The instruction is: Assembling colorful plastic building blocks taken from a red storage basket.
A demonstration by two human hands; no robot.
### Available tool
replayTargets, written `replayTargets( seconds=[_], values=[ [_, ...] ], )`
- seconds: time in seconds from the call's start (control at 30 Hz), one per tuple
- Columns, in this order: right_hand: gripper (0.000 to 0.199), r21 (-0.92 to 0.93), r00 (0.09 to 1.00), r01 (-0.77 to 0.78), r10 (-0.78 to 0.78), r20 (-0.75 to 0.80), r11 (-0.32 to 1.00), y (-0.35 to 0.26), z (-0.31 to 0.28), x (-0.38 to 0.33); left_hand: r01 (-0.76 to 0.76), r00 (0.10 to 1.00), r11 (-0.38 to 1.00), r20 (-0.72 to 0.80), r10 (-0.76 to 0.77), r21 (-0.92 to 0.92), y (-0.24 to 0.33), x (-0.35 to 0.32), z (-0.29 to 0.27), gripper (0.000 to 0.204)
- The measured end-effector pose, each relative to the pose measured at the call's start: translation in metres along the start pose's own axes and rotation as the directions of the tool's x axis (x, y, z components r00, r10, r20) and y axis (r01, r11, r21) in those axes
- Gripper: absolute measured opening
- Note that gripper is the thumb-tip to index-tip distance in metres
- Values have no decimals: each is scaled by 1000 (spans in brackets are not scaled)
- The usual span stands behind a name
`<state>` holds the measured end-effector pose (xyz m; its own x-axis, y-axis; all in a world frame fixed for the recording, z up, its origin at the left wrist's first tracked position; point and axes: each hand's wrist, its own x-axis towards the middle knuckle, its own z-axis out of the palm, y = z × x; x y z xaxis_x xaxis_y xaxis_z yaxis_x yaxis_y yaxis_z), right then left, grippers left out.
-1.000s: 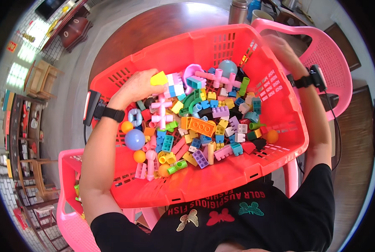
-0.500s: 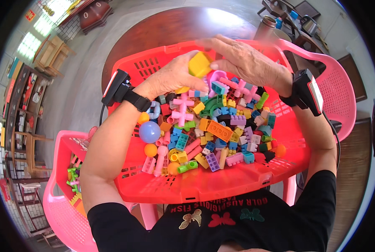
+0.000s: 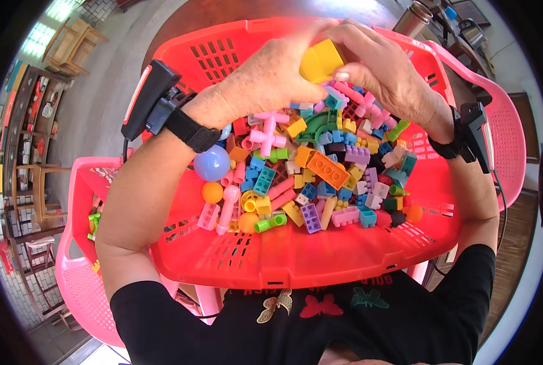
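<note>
Both my hands meet above a red plastic basket (image 3: 296,258) and share one yellow block (image 3: 321,61). My left hand (image 3: 271,70) grips the block from the left and my right hand (image 3: 384,70) grips it from the right. Below them the basket holds several loose toy pieces: an orange studded brick (image 3: 327,168), a pale blue ball (image 3: 212,163), a small orange ball (image 3: 212,192), a pink cross-shaped connector (image 3: 265,135) and a green curved piece (image 3: 320,125). A dark device is strapped to each wrist.
A pink plastic chair (image 3: 80,267) stands at my lower left with a few small blocks on its seat. Another pink chair (image 3: 506,146) stands to the right of the basket. A metal flask (image 3: 413,19) stands beyond the basket's far edge.
My hands have come closer to the camera and drawn together on the yellow block. One second ago my right hand was at the basket's far right corner, apart from the left.
</note>
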<state>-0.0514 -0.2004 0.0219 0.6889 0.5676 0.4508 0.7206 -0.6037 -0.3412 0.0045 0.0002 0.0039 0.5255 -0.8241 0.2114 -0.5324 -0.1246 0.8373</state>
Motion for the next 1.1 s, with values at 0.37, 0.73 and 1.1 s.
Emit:
replayTargets(
  seconds=[0.37,0.73,1.1],
  values=[
    [56,-73,990,-139,141,24,988,30,30,-19,93,995,770,-22,-102,631,-24,-1,-20,51],
    [46,-60,952,141,-119,282,988,35,47,-26,115,931,557,107,-350,822,-41,-8,-26,41],
    [40,-376,812,-165,342,473,912,37,23,-24,112,941,421,40,-335,900,-32,-10,-16,43]
  ],
)
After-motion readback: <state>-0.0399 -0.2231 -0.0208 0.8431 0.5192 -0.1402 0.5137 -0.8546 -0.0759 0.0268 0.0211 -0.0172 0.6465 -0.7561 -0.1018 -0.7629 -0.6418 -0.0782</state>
